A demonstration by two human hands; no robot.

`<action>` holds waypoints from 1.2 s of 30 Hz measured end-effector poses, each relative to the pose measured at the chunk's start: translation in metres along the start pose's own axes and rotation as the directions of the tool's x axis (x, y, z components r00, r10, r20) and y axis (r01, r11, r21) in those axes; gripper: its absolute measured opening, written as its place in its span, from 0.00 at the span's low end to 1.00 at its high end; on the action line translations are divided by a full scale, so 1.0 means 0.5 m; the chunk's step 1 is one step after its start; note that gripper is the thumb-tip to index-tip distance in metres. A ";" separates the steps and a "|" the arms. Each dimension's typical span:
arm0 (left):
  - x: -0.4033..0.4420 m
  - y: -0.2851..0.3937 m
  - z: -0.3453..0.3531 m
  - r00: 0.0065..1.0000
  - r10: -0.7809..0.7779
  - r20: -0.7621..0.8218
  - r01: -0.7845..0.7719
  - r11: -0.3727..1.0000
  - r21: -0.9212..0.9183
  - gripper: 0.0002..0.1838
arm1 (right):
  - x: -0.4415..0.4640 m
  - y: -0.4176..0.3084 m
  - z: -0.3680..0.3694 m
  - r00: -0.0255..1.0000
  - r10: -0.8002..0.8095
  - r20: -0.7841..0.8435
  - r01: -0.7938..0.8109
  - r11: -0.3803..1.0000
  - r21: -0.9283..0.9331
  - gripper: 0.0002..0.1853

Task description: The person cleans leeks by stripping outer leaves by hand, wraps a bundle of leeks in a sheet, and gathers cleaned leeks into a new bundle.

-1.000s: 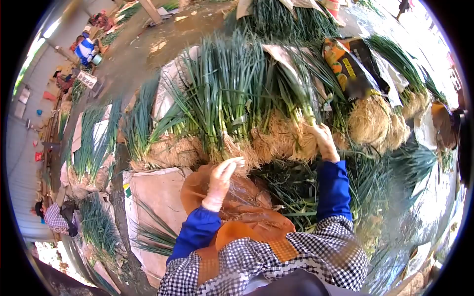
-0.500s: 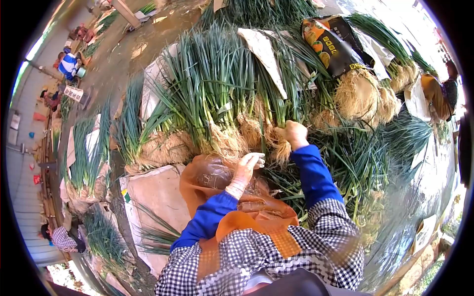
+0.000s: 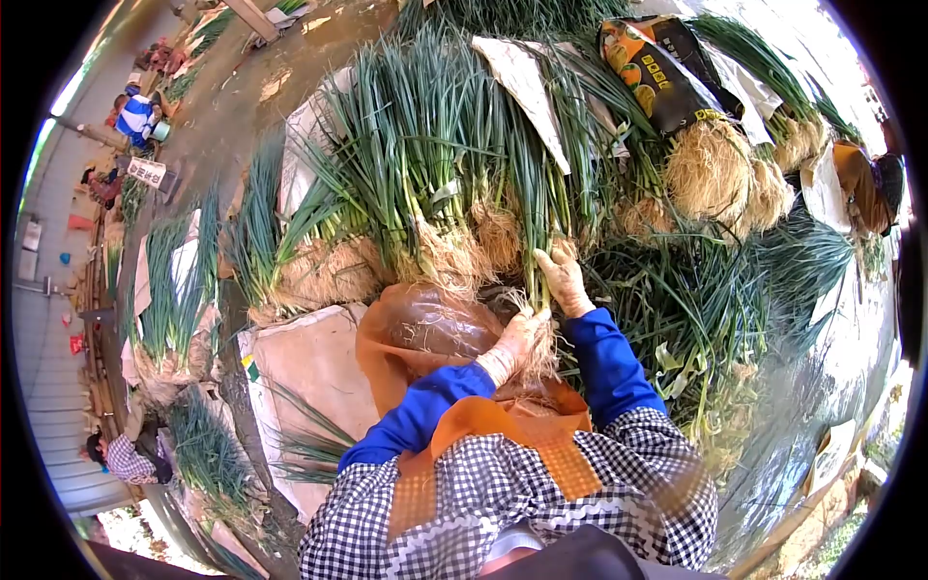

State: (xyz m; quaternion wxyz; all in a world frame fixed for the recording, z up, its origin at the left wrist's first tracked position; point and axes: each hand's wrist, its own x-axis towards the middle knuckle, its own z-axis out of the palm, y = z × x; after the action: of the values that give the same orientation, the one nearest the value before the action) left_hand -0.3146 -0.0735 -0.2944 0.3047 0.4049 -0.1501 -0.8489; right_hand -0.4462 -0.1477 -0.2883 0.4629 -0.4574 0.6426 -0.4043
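Observation:
A small bunch of scallions (image 3: 534,208) runs from the upright row down toward my lap, its pale stems and stringy roots nearest me. My right hand (image 3: 564,278) closes round the stems from the right. Lower down, my left hand (image 3: 519,340) grips the same bunch just above the roots, some of which hang beside its fingers. Under my left forearm spreads an orange see-through apron (image 3: 435,324) over my lap. Thick bundles of scallions (image 3: 416,135) stand just beyond my hands, roots toward me.
Loose scallions (image 3: 677,300) lie heaped to my right. A pale flattened sack (image 3: 309,372) is at my left. Beyond the row lies a black printed bag (image 3: 662,77). Other people, one in checked clothing (image 3: 126,462), sit at the far left.
My right hand has drawn scallions from the row down toward me. My left hand has moved right and slightly down, from holding nothing visible to gripping the bunch near its roots.

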 end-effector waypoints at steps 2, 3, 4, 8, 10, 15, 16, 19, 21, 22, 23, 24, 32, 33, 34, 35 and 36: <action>-0.001 -0.001 0.002 0.993 0.051 -0.108 -0.057 0.997 -0.052 0.05 | -0.007 0.002 0.016 0.931 -0.301 -0.208 0.149 0.831 -0.535 0.19; -0.011 0.009 -0.004 0.998 -0.006 -0.059 -0.002 0.992 -0.125 0.05 | -0.020 -0.003 0.012 0.929 -0.307 -0.208 0.103 0.752 -0.651 0.18; -0.010 0.010 0.002 0.989 -0.039 -0.140 0.015 0.985 -0.171 0.05 | -0.033 -0.008 0.007 0.929 -0.322 -0.180 0.113 0.714 -0.691 0.17; 0.041 -0.015 -0.058 0.976 0.096 -0.196 -0.150 0.947 -0.285 0.04 | -0.149 -0.017 -0.025 0.926 -0.366 0.087 0.365 0.818 -0.445 0.14; 0.059 -0.005 -0.100 0.969 0.174 -0.173 -0.217 0.938 -0.270 0.02 | -0.215 -0.025 -0.074 0.969 -0.157 0.192 0.207 0.940 -0.273 0.13; 0.003 0.030 -0.033 0.937 0.337 -0.090 -0.317 0.930 0.185 0.12 | -0.144 0.015 -0.231 0.969 0.246 0.032 -0.071 0.398 -0.915 0.24; 0.040 -0.006 -0.066 0.904 0.428 -0.011 -0.422 0.896 0.142 0.21 | -0.116 -0.010 -0.193 0.996 0.082 0.016 -0.034 0.576 -0.816 0.25; 0.015 -0.007 -0.035 0.871 0.487 0.063 -0.489 0.848 0.204 0.27 | -0.096 -0.089 -0.049 0.981 0.181 0.072 -0.157 0.953 -0.258 0.24; 0.008 -0.010 -0.033 0.839 0.543 0.041 -0.510 0.757 0.409 0.31 | -0.070 -0.071 0.012 0.993 -0.110 0.036 0.107 0.757 -0.645 0.22; -0.003 0.002 -0.024 0.847 0.531 0.029 -0.508 0.793 0.336 0.30 | -0.061 -0.060 0.026 0.991 -0.135 0.019 0.119 0.791 -0.599 0.21; -0.014 0.012 -0.016 0.856 0.516 0.013 -0.501 0.826 0.259 0.29 | -0.057 -0.045 0.031 0.997 -0.058 0.055 0.078 0.852 -0.517 0.19; -0.001 0.006 -0.036 0.886 0.463 0.001 -0.457 0.873 0.169 0.27 | -0.071 -0.041 0.041 0.987 0.078 0.139 -0.072 0.996 -0.048 0.16; -0.007 0.019 -0.048 0.926 0.360 -0.118 -0.334 0.923 0.193 0.20 | -0.180 0.006 -0.254 0.868 0.376 0.323 -0.358 0.927 -0.116 0.17; -0.002 0.010 -0.046 0.900 0.426 -0.090 -0.378 0.867 0.325 0.20 | -0.165 0.046 -0.266 0.945 0.233 0.232 -0.078 0.843 -0.532 0.21; -0.017 0.025 -0.021 0.897 0.436 -0.076 -0.389 0.859 0.334 0.22 | -0.154 0.045 -0.268 0.988 0.082 0.132 0.075 0.493 -0.867 0.26; -0.039 0.040 0.000 0.905 0.399 -0.148 -0.258 0.790 0.556 0.23 | -0.132 0.049 -0.238 0.996 0.084 -0.029 -0.065 0.473 -0.879 0.28; -0.028 0.042 0.000 0.828 0.555 -0.080 -0.295 0.553 0.779 0.23 | -0.122 -0.024 -0.183 0.999 0.004 -0.047 -0.041 0.574 -0.818 0.28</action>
State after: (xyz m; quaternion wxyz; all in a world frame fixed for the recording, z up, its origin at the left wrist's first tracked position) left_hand -0.2997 -0.0806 -0.2755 0.3326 0.5735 -0.5235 -0.5351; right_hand -0.5225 -0.0832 -0.2407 0.1919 -0.6032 0.7714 -0.0654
